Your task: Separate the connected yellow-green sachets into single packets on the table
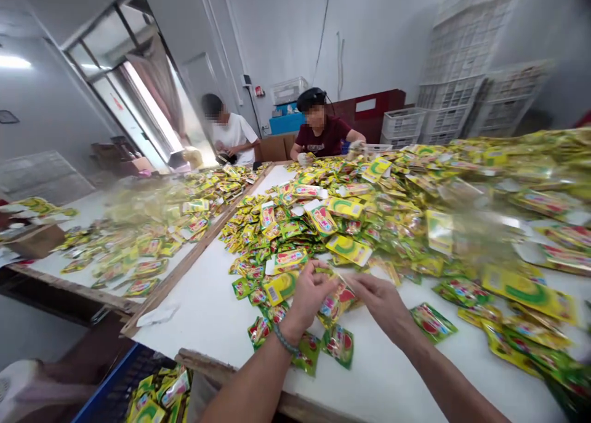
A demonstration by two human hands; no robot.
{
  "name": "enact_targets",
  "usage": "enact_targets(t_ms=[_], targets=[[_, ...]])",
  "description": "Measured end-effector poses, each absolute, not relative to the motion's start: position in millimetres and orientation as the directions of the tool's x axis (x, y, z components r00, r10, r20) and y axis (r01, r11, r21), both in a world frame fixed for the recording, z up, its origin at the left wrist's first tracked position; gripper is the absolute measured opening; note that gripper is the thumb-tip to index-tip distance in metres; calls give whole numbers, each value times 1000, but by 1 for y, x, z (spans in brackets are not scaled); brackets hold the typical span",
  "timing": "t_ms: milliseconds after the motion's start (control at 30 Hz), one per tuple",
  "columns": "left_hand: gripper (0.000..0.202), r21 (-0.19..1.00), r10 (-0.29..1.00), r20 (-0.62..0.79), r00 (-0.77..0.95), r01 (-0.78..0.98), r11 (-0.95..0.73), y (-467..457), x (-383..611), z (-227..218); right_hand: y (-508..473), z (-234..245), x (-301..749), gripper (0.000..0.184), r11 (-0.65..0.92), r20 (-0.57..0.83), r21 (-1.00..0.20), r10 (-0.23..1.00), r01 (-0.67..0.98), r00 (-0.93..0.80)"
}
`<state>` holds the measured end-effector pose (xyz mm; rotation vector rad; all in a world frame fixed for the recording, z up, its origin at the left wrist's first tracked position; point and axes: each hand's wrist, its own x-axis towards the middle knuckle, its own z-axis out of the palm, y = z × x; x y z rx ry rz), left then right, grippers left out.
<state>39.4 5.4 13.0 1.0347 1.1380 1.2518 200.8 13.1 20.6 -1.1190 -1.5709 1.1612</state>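
My left hand [307, 297] and my right hand [381, 301] meet over the near edge of a white table [207, 306]. Both pinch a small stack of green and yellow sachets [337, 300] held between them. More green sachets [339, 344] lie flat on the table just below my hands. A large pile of yellow and green packets [378, 213] spreads across the table beyond my fingers. A beaded bracelet [284, 340] sits on my left wrist.
Two seated people [323, 130] work at the far end of the table. A second table [87, 217] at the left carries more packets. A blue crate [120, 389] with packets stands on the floor below. White plastic crates [462, 72] are stacked against the back wall.
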Motion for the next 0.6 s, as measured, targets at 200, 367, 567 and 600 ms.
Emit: enact_targets(t_ms=[200, 367, 567, 600], targets=[[51, 989, 995, -100, -25, -114, 97, 5, 41, 10, 13, 13, 200, 23, 206, 179, -933, 977, 293, -117], [46, 988, 995, -79, 65, -129, 87, 3, 37, 10, 19, 15, 208, 32, -20, -11, -999, 976, -38, -218], [50, 970, 993, -110, 48, -214, 118, 3, 35, 12, 11, 18, 204, 34, -27, 1, -995, 960, -98, -281], [50, 961, 992, -122, 39, -245, 128, 3, 36, 14, 7, 18, 201, 34, 24, 39, -998, 964, -60, -264]])
